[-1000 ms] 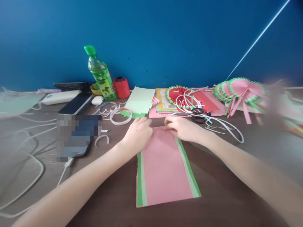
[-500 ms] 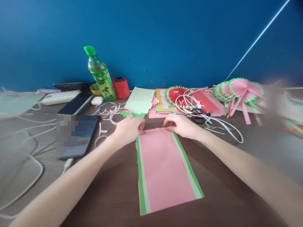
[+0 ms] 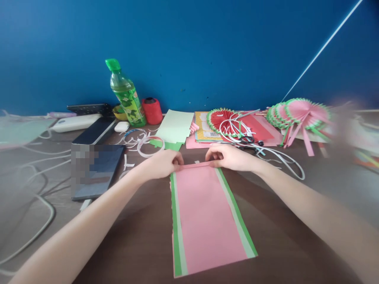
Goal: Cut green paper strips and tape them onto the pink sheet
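A pink sheet of paper point(image 3: 209, 221) with green and pale green strips along both long sides lies on the brown table in front of me. Its far edge is turned up in a narrow fold. My left hand point(image 3: 166, 162) pinches the far left corner, fingers curled. At the far right corner my right hand point(image 3: 226, 157) grips the same folded edge between thumb and fingers. A small white scrap point(image 3: 197, 162) shows just behind the fold, between the hands.
Behind the hands lie a pale green sheet point(image 3: 174, 124), a tape roll point(image 3: 151, 146), a red pleated rosette point(image 3: 223, 120), scissors point(image 3: 247, 140) and white cords. A green bottle point(image 3: 127, 96) leans near the wall. A tablet point(image 3: 103, 173) is at left, pink pleated fans point(image 3: 304, 112) at right.
The far edge of the pink paper now shows a clearer narrow fold. Both hands and the paper have come slightly nearer to me, and a white scrap has come into sight behind the edge.
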Tool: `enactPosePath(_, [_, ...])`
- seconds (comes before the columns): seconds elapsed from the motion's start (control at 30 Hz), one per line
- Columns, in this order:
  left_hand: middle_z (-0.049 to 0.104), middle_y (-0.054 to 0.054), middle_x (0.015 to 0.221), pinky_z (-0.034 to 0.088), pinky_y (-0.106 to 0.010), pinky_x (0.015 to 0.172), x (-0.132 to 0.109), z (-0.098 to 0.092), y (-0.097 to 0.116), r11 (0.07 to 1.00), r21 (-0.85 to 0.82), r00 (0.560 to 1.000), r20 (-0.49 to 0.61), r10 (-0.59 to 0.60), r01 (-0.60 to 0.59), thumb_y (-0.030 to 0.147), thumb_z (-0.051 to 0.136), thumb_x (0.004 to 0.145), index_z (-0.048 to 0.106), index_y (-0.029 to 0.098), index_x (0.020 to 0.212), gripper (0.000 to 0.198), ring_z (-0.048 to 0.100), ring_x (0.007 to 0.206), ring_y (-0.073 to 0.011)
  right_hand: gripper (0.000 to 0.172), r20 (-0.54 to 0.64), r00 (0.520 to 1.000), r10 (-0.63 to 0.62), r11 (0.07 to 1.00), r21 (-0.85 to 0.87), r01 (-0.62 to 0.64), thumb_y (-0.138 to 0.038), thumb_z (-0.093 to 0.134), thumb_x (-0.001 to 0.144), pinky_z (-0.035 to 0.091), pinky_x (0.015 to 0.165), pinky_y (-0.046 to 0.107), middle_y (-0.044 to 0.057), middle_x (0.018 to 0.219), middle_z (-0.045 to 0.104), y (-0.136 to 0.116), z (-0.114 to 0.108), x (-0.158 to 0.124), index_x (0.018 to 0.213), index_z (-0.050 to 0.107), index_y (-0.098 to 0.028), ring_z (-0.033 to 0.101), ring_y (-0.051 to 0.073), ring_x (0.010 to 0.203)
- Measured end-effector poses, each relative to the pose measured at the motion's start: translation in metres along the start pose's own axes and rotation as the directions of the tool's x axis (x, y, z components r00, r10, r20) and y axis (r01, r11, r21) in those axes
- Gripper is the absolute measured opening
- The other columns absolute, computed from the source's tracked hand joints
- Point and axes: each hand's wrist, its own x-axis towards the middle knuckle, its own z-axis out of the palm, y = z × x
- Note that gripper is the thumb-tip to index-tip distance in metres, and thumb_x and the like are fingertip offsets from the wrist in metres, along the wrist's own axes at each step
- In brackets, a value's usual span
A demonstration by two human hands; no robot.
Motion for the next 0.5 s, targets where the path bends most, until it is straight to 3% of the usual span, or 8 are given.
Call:
enactPosePath(0.17, [0.061,0.001,0.072,0.040,-0.022,0.060,-0.002,-0.012,0.004,0.995,0.028,0.983,-0.155,0.096,-0.093,0.023,0.049,0.074,0.060,0.017,0.076,0.013,0.055,0.066,-0.0121,0.021,-0.052,0.998,-0.046,0.994,0.092,0.051,-0.033,0.056,0.077,0.041,0.071,0.028,0.006,0.089,0.063,-0.013,-0.012,-0.003,0.083,0.067,-0.016,0.056,0.016,0.080])
enactPosePath(0.3, [0.062,0.001,0.079,0.042,-0.022,0.065,-0.006,-0.019,0.011,0.991,0.024,0.950,-0.281,0.134,-0.132,0.026,0.049,0.077,0.060,0.018,0.078,0.013,0.055,0.069,-0.0114,0.015,-0.261,0.963,-0.062,0.996,0.040,0.075,-0.026,0.056,0.077,0.043,0.067,0.027,0.003,0.080,0.066,-0.021,-0.016,-0.007,0.078,0.067,-0.017,0.058,0.015,0.073])
enactPosePath(0.4, [0.062,0.002,0.079,0.042,-0.022,0.064,-0.011,-0.022,0.017,0.989,0.084,0.906,-0.397,0.148,-0.125,0.024,0.050,0.078,0.060,0.019,0.077,0.011,0.055,0.070,-0.0113,0.012,-0.443,0.887,-0.127,0.991,-0.095,0.095,-0.022,0.056,0.078,0.044,0.064,0.027,0.003,0.078,0.067,-0.028,-0.017,-0.010,0.077,0.068,-0.018,0.060,0.014,0.070])
enactPosePath(0.5, [0.061,0.000,0.084,0.043,-0.023,0.064,-0.017,-0.022,0.025,0.975,0.183,0.821,-0.533,0.205,-0.125,0.022,0.047,0.080,0.059,0.018,0.079,0.012,0.056,0.072,-0.0116,0.015,-0.605,0.756,-0.252,0.959,-0.262,0.110,-0.023,0.053,0.082,0.046,0.066,0.028,0.003,0.081,0.069,-0.036,-0.018,-0.015,0.079,0.067,-0.019,0.062,0.016,0.073])
